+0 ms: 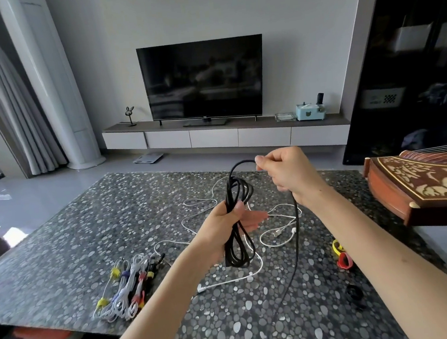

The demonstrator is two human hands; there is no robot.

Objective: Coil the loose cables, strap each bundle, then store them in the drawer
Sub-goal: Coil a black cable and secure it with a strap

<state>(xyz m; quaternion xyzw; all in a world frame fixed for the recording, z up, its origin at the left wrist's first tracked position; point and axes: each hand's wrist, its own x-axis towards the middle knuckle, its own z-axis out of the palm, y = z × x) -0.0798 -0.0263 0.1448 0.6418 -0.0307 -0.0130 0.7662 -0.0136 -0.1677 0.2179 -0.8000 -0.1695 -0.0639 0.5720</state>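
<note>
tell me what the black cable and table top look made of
The black cable has a matte rubbery or plastic jacket; it bends softly into loops. The table top seems glossy pebble-patterned stone or resin; glare shows the polish.

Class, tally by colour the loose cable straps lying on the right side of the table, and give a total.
Yellow strap: 1
Red strap: 1
Black rolled strap: 1
Total: 3

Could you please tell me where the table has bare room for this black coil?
Bare: the table's far-left stretch, beyond the strapped bundles; also the far-right corner. Crowded: loose white cables mid-table, straps at the right.
</note>
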